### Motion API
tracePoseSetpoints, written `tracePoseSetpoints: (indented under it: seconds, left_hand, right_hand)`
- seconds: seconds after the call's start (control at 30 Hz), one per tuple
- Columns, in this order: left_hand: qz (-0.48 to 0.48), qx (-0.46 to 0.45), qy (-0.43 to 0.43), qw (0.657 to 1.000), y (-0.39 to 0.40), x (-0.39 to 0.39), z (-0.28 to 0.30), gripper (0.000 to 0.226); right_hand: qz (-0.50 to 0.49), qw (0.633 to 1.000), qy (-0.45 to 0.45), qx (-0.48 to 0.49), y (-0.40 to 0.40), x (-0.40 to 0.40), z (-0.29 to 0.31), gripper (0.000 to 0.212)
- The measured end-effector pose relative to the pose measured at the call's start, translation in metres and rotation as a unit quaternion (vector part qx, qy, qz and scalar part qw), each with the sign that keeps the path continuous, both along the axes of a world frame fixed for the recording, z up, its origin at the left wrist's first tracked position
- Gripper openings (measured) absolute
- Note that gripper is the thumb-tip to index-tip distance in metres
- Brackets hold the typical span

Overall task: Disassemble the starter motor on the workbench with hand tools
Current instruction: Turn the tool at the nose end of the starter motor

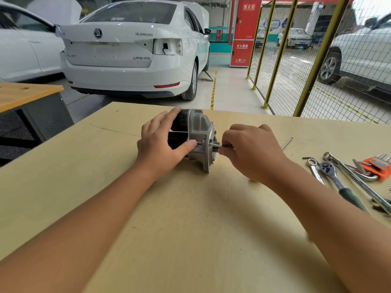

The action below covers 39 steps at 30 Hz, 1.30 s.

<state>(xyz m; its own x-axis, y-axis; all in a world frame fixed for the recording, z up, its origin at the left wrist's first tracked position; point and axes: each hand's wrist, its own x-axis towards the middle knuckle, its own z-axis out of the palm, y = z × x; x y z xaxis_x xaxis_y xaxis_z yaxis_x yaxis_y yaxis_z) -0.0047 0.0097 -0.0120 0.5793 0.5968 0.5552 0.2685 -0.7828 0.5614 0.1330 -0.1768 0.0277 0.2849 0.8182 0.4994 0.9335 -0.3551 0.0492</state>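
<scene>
The starter motor (198, 134) lies on its side in the middle of the wooden workbench (105, 187), black body to the left, grey aluminium housing to the right. My left hand (160, 140) grips the black body, thumb against the housing. My right hand (251, 151) pinches a thin metal tool (215, 145) whose tip sits at the housing's flange, beside the pinion. Another thin metal rod (287, 143) pokes out from behind my right hand.
At the right edge of the bench lie a ratchet wrench (336, 178), combination spanners (357, 180) and an orange hex key set (378, 166). A second bench (25, 94) stands at left. White cars and a yellow mesh fence stand beyond.
</scene>
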Motion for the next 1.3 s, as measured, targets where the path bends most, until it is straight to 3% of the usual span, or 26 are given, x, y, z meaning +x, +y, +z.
tracePoseSetpoints:
  seconds: [0.17, 0.27, 0.43, 0.63, 0.83, 1.0, 1.17, 1.3]
  left_hand:
    - [-0.003, -0.005, 0.004, 1.000, -0.0009, -0.0007, 0.0013, 0.089]
    - [0.006, -0.004, 0.004, 1.000, -0.0006, 0.0003, 0.0006, 0.084]
    - [0.004, -0.013, 0.004, 1.000, -0.0012, 0.0007, 0.0021, 0.086]
    - [-0.004, -0.008, 0.009, 1.000, -0.0004, -0.0011, 0.0018, 0.092]
    - [0.015, -0.008, -0.002, 1.000, 0.0003, 0.0036, -0.0012, 0.084]
    - [0.007, -0.010, -0.007, 1.000, 0.0013, 0.0033, -0.0001, 0.088]
    - [-0.001, -0.006, -0.001, 1.000, 0.0005, 0.0013, 0.0000, 0.093]
    - [0.008, -0.009, 0.003, 1.000, -0.0008, 0.0021, 0.0002, 0.090]
  right_hand:
    - [0.009, 0.999, 0.045, 0.003, -0.0008, -0.0018, 0.0020, 0.025]
    - [0.040, 0.995, 0.091, 0.010, -0.0007, -0.0033, 0.0024, 0.015]
    - [0.042, 0.995, 0.093, -0.018, 0.0000, 0.0007, 0.0027, 0.029]
    - [-0.022, 0.999, -0.029, 0.009, -0.0022, -0.0031, 0.0013, 0.017]
    - [0.028, 0.998, 0.046, 0.019, 0.0014, -0.0038, 0.0012, 0.013]
    - [0.033, 0.997, 0.066, 0.001, 0.0026, -0.0004, 0.0018, 0.028]
    - [-0.036, 0.999, -0.039, 0.007, 0.0031, -0.0047, -0.0012, 0.021]
    - [-0.052, 0.997, -0.051, 0.001, 0.0034, -0.0074, -0.0003, 0.020]
